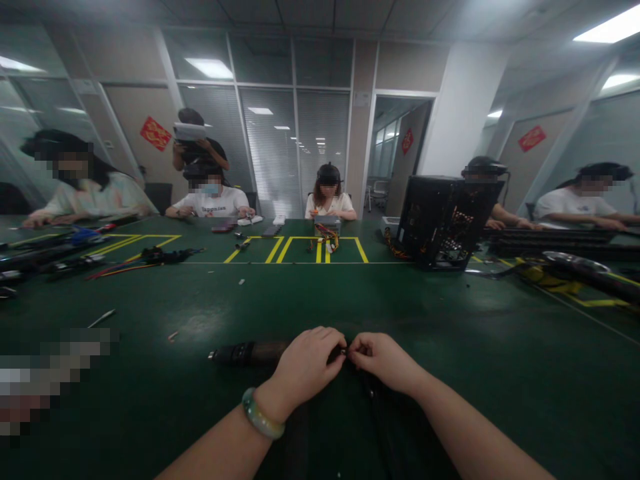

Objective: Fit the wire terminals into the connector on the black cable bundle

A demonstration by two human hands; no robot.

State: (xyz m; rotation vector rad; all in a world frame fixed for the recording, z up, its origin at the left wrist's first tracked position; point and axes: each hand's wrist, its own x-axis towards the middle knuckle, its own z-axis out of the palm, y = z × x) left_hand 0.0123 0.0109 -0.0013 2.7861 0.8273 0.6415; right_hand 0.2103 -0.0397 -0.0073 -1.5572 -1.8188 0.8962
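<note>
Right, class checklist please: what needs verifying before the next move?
1. Left hand pinching a small piece: ok.
2. Small piece identifiable: cannot tell, too small.
3. Right hand gripping it too: cannot tell.
4. Left wrist bare: not ok, bangle worn.
5. Metal-tipped dark cylinder fully in view: not ok, left hand hides one end.
6. Computer case upright, away from both hands: ok.

Wearer's two hands (309, 365) (387, 361) (one bangle (257, 417)) — three red signs (155, 134) (407, 141) (531, 139).

Blurred dark lettering (211, 208), roughly "Happnies", on a white T-shirt (231, 200); unreadable characters on red signs (155, 134).
</note>
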